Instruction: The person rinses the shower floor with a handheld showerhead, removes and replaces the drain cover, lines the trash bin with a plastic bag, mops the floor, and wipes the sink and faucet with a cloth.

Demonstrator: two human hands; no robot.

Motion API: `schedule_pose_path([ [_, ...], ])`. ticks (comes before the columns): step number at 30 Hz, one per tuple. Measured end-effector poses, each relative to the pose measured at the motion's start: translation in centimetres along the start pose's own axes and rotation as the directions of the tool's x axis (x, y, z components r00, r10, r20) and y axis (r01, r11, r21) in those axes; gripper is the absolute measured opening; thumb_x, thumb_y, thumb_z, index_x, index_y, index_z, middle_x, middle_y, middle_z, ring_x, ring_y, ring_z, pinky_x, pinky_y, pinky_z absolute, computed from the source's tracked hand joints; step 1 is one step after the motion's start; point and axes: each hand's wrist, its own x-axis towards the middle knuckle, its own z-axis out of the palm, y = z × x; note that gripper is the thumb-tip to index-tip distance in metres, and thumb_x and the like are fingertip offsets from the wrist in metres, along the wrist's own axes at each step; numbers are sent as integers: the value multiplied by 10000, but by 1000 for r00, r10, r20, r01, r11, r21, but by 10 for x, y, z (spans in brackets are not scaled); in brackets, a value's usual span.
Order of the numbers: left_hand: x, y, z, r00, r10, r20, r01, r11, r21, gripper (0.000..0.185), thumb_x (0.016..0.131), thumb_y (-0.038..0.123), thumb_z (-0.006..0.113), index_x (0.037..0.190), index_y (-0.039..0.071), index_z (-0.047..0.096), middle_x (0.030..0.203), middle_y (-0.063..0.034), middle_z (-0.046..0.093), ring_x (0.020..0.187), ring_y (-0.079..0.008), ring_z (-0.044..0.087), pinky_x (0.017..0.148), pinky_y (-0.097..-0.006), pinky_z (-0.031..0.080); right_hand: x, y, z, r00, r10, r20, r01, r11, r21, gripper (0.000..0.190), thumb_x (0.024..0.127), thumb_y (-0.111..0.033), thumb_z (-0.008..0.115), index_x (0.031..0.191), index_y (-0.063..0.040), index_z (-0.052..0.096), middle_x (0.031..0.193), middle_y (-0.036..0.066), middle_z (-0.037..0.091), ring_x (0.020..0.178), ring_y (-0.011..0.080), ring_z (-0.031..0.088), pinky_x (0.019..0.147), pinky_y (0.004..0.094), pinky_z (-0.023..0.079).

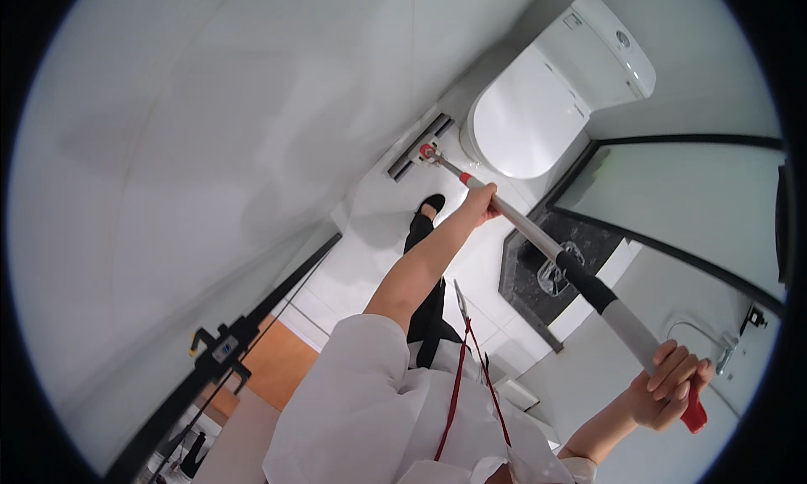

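Observation:
My left hand grips the lower part of a long mop pole, just above its red collar. Near the pole's upper end my right hand is closed around the light grey grip, and a red end cap sticks out past my fingers. The pole slants from lower right to upper left. At its far end, a wide mop head with dark grey strips and a red joint lies on the white tiled floor, close along the wall. The white toilet stands just right of it, lid down.
A dark stone shower floor with a raised kerb lies right of the pole, beside a black-framed glass panel. At left, a black door edge with a handle and latch stands near me. My black shoe is below the mop head.

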Motion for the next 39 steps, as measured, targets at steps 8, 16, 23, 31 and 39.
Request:
schedule_pose_path([
  [8, 114, 67, 85, 999, 41, -17, -42, 991, -126, 103, 786, 30, 532, 794, -1, 434, 764, -84, 478, 693, -219, 571, 696, -362, 564, 128, 98, -30, 978, 70, -196, -88, 993, -84, 90, 790, -76, 428, 859, -55, 481, 461, -24, 361, 436, 72, 362, 553, 265, 350],
  [16, 48, 4, 52, 991, -35, -126, 24, 996, -86, 162, 802, 43, 551, 862, -20, 414, 838, -98, 445, 694, -218, 541, 693, -368, 570, 65, 38, -49, 952, 163, -259, -208, 965, -158, 10, 809, -89, 416, 815, -83, 421, 454, -48, 326, 410, 54, 302, 514, 241, 297],
  [23, -1, -110, -29, 992, -49, -120, 43, 998, -48, 93, 783, 37, 533, 832, 43, 455, 806, -71, 488, 694, -175, 529, 705, -372, 522, -38, -12, -53, 921, 186, -343, -195, 981, 7, 129, 799, -146, 490, 837, -54, 408, 477, -37, 360, 396, 74, 319, 475, 250, 297],
  [31, -15, -11, -149, 990, -112, 82, 135, 919, -370, 98, 825, 25, 540, 802, -26, 459, 649, -77, 471, 546, -149, 486, 490, -232, 457, -203, 107, -167, 671, 736, -93, -736, 676, 40, 607, 783, -47, 678, 1314, -40, 383, 1213, 107, 491, 1068, 182, 530, 924, 312, 431],
  [39, -95, -20, -104, 883, -468, -14, 468, 880, 80, 392, 885, 122, 495, 1162, -125, 370, 791, -101, 520, 600, -125, 543, 503, -202, 520, -417, 336, -322, -141, 878, -458, -750, 207, 628, 370, 823, -274, 652, 1046, 3, 549, 893, 108, 614, 744, 183, 617, 640, 318, 549],
])
